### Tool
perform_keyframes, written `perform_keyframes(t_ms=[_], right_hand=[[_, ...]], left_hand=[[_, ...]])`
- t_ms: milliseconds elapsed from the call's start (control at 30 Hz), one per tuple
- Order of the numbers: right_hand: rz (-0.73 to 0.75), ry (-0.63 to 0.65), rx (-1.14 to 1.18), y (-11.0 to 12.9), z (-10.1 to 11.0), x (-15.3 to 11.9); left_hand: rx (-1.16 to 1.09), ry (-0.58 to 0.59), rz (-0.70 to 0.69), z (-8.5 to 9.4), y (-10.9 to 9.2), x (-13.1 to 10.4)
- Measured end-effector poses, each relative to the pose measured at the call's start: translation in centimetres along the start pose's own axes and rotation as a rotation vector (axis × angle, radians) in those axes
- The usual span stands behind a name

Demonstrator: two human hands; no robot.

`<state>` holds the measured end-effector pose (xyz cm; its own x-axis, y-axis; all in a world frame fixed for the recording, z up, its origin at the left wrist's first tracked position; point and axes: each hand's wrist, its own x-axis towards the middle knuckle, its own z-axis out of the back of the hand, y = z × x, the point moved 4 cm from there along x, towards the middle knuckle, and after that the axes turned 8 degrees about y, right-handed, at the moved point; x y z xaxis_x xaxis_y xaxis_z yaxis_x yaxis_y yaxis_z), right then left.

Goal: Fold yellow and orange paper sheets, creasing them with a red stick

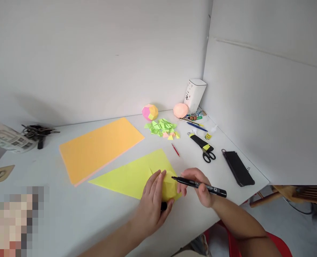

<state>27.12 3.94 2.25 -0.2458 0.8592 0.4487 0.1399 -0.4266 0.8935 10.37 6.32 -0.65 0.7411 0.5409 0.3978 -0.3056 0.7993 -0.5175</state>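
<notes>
My left hand (153, 203) is wrapped round a yellow faceted paper ball (169, 187) and steadies it over a sheet of yellow paper (131, 174). A black pen cap (164, 206) pokes out beneath the fingers of that hand. Between the thumb and fingers of my right hand (198, 184) is a black marker pen (201, 185), uncapped, its tip pointing left at the top of the ball. Whether the tip touches the paper I cannot tell. Part of the ball is hidden by my left hand.
Orange paper (102, 150) lies at left. Behind are green paper pieces (161, 126), a multicoloured paper ball (150, 112) and a peach ball (180, 110). At right lie a red pen (175, 150), scissors (209, 155) and a black phone (238, 168). A white container (195, 94) stands in the corner.
</notes>
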Motion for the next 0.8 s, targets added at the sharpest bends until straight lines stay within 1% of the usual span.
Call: perform_keyframes(t_ms=[67,167,367,633,733,800], right_hand=[[-0.048,0.026,-0.082,0.2,-0.4,0.0],[-0.050,0.044,-0.295,1.0,-0.8,0.4],[0.052,0.001,-0.467,1.7,-1.7,0.4],[0.119,0.005,-0.526,1.2,-2.1,0.2],[0.112,0.015,-0.530,1.2,-2.1,0.2],[0.093,-0.003,-0.522,1.3,-2.0,0.1]], left_hand=[[0.035,-0.008,0.003,-0.2,-0.4,-0.1],[0.073,-0.003,-0.009,-0.3,-0.9,-0.1],[0.093,0.006,-0.016,-0.4,-1.2,-0.2],[0.096,0.015,-0.028,-0.4,-1.2,-0.3],[0.092,0.023,-0.025,-0.4,-1.2,-0.2],[0.092,0.022,-0.026,-0.4,-1.2,-0.2]])
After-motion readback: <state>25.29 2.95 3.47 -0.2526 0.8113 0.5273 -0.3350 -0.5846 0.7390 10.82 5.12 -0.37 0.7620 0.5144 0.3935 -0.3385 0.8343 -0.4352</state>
